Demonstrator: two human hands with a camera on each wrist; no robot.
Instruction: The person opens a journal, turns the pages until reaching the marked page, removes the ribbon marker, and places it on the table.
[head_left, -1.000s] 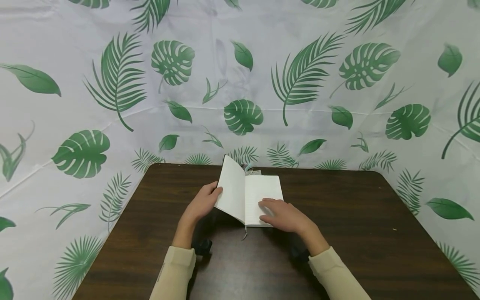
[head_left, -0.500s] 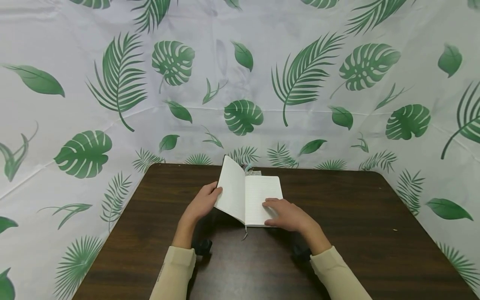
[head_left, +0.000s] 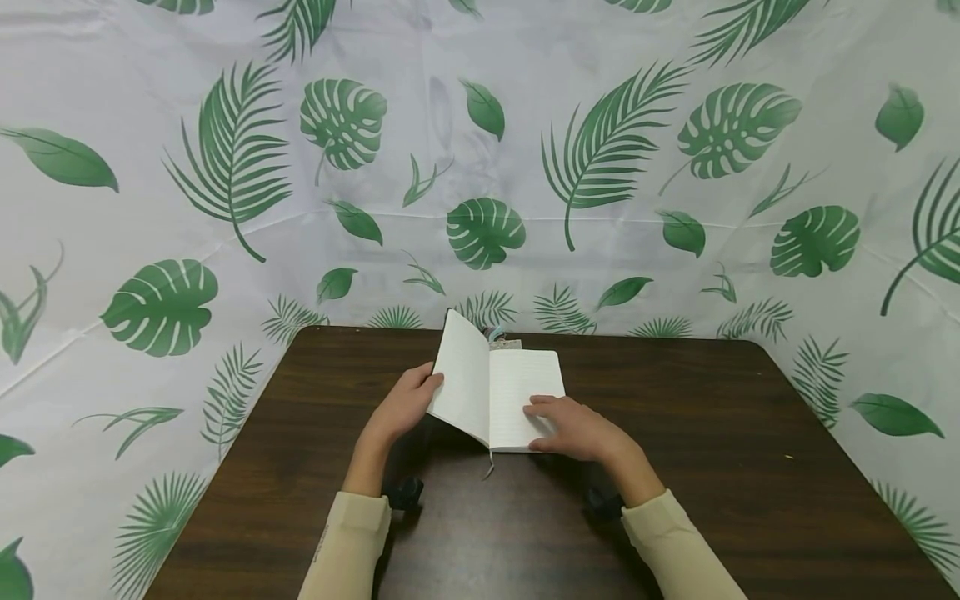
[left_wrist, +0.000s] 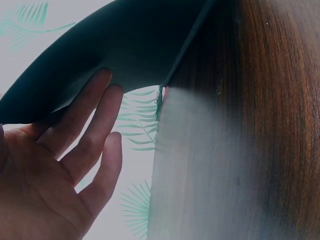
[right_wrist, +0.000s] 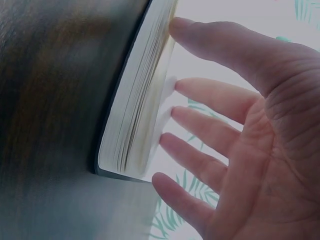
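An open notebook [head_left: 512, 375] with a dark cover [left_wrist: 135, 45] lies on the table in the head view. Its left side is raised at a slant, and lined paper shows on the right side. My left hand [head_left: 403, 406] holds the raised side by its outer edge, thumb over the page and fingers behind the cover. The right hand [head_left: 579, 429] rests its fingertips on the right page near the lower corner. In the right wrist view its fingers are spread and mostly straight along the thick page block [right_wrist: 135, 110]. A thin ribbon bookmark [head_left: 490, 467] hangs from the spine.
Behind the notebook sits a small greyish speckled thing [head_left: 506, 344] with a light blue loop, partly hidden. The dark wooden table [head_left: 675, 400] ends at a white cloth [head_left: 480, 125] printed with green leaves.
My right hand has slid slightly to the right across the page. The left hand and the raised side of the notebook have stayed in place.
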